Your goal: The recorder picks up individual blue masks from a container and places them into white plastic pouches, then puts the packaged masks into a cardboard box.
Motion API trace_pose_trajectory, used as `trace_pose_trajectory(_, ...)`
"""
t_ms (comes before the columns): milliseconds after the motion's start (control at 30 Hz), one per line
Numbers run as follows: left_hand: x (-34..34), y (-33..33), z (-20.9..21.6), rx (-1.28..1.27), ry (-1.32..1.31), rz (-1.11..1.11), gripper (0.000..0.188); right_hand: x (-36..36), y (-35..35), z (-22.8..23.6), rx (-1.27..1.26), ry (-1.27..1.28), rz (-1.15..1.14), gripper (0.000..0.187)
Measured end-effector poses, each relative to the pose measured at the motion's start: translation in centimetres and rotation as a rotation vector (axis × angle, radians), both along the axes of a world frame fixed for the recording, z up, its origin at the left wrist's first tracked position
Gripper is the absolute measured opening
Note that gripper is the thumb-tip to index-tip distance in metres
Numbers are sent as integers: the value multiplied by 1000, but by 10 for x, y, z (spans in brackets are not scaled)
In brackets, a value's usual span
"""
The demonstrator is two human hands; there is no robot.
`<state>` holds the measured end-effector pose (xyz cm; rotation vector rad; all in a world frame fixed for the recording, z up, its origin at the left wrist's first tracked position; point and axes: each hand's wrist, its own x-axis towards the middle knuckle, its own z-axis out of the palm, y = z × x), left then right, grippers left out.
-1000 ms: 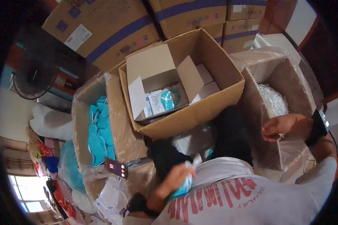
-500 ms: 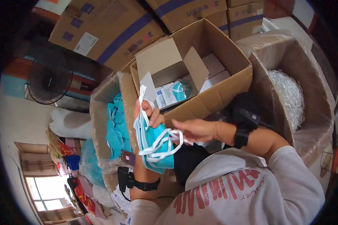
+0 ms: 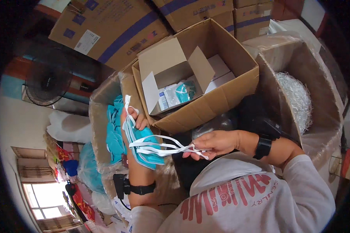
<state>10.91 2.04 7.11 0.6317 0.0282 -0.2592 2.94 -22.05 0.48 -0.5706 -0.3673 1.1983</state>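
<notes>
A stack of teal face masks (image 3: 146,136) with white elastic straps hangs from my left hand (image 3: 138,116), whose fingers are closed round its upper end. Some strap ends stick up above that hand. My right hand (image 3: 217,143) pinches a bundle of white straps (image 3: 171,147) and holds it stretched out to the right of the masks. Just beyond my hands stands an open cardboard carton (image 3: 198,114). In it an open white box (image 3: 151,93) holds a clear-wrapped pack with a teal mask (image 3: 186,91).
Loose teal masks (image 3: 114,132) fill a plastic-lined carton at left. At right, another lined carton (image 3: 276,89) contains a heap of white straps (image 3: 295,101). Closed cartons (image 3: 124,27) stand along the back. A black fan (image 3: 48,79) and bagged teal items (image 3: 91,167) are at far left.
My right hand has moved right, drawing the straps out from the masks into a taut bundle. My left hand and the mask stack have shifted slightly left.
</notes>
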Motion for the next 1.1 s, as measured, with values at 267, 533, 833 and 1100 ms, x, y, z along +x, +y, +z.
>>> trace_pose_trajectory(267, -26, 48, 20, 1604, -268, 617, 30, 18, -18, 8, -510, -978, -331, 27)
trace_pose_trajectory(533, -81, -40, -32, 1076, -296, -323, 47, 25, 13, 39, -699, -1487, -370, 15)
trace_pose_trajectory(833, -98, -18, -37, 1303, -228, -837, 26, 0, -13, 7, -735, -1536, -193, 18)
trace_pose_trajectory(1100, -150, -30, -51, 905, -214, -462, 21, -40, -1, 1, -492, -1034, -158, 31)
